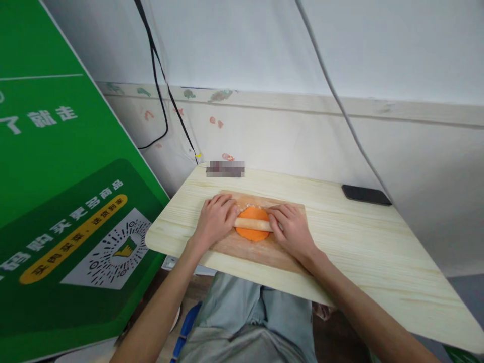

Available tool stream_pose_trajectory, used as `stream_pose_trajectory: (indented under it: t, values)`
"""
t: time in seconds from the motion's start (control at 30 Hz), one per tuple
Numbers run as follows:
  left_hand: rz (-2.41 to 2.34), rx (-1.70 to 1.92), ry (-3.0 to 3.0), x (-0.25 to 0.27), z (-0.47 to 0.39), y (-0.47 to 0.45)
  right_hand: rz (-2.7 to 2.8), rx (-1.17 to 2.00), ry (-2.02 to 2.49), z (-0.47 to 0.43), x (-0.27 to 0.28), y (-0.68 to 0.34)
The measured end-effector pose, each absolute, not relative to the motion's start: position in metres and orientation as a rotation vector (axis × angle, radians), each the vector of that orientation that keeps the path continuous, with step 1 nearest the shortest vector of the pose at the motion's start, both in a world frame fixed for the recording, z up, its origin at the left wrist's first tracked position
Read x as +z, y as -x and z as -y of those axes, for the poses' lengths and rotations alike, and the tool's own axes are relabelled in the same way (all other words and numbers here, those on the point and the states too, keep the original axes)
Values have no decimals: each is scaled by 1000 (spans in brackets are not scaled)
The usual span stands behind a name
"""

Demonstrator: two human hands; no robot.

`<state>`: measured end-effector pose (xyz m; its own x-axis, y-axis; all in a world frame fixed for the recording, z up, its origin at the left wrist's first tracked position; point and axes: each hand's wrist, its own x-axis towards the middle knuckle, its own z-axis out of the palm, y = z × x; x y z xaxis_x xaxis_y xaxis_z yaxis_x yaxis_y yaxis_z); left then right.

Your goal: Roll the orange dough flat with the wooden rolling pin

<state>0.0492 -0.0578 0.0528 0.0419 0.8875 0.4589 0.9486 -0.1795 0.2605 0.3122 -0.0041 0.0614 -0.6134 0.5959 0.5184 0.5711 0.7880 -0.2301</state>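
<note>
A wooden rolling pin (252, 224) lies across a flat round of orange dough (254, 235). My left hand (217, 216) is closed over the pin's left end, and my right hand (289, 226) over its right end; both ends are hidden under the fingers. Beneath the dough is a wooden board (242, 248), with white crumbs or flour scattered on it behind the dough.
The board rests on a pale wooden table (363, 242) against the wall. A black phone (366, 195) lies at the back right, a blurred-out item (225, 169) at the back left. Cables hang down the wall, and a green poster panel (75, 201) stands at the left.
</note>
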Motion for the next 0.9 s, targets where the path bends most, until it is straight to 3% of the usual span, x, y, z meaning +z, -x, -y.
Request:
stream_pose_trajectory:
  t: [0.43, 0.9]
  values:
    - [1964, -917, 2183, 54, 60, -47, 2435, 69, 552, 5, 65, -321]
    - [1810, -1331, 2052, 64, 58, -53, 2341, 5, 1032, 0, 59, -326]
